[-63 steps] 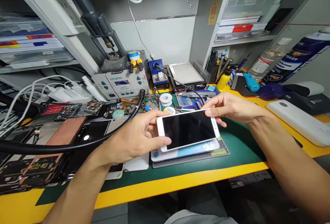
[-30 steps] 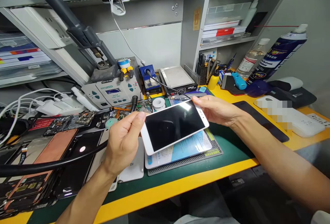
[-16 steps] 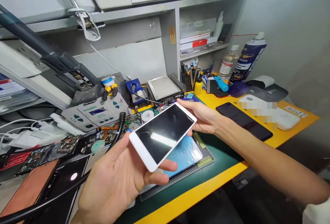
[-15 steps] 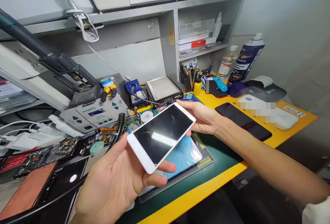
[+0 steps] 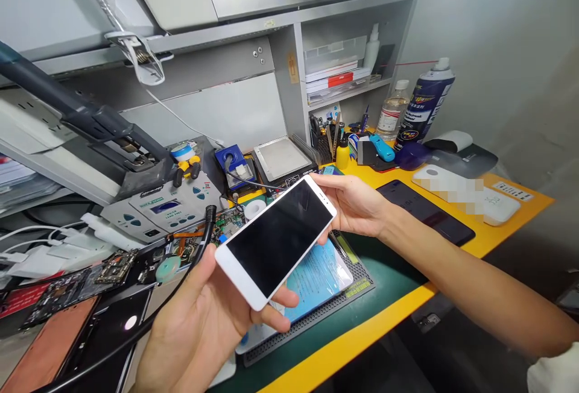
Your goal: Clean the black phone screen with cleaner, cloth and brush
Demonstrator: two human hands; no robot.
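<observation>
A white-framed phone [image 5: 280, 236] with a dark, blank screen is held tilted in the air, between both hands. My left hand [image 5: 203, 314] grips its lower left end, thumb on the edge and fingers reaching underneath. At the upper right end my right hand [image 5: 355, 206] holds it with the thumb along the top edge and fingertips below. Beneath the phone, a blue sheet [image 5: 319, 278] lies on a grey perforated plate [image 5: 362, 278], over a green mat [image 5: 389, 260].
A dark phone [image 5: 425, 209] and a white device [image 5: 465, 194] lie to the right. Behind stand a grey control station [image 5: 167, 209], a spray can [image 5: 425, 106] and a clear bottle [image 5: 392, 113]. A black hose [image 5: 208, 224] and circuit boards [image 5: 115, 266] are at the left.
The view has shifted slightly. The phone has tilted a little in my hands, and the bright reflection on its screen has gone. Both hands still hold it.
</observation>
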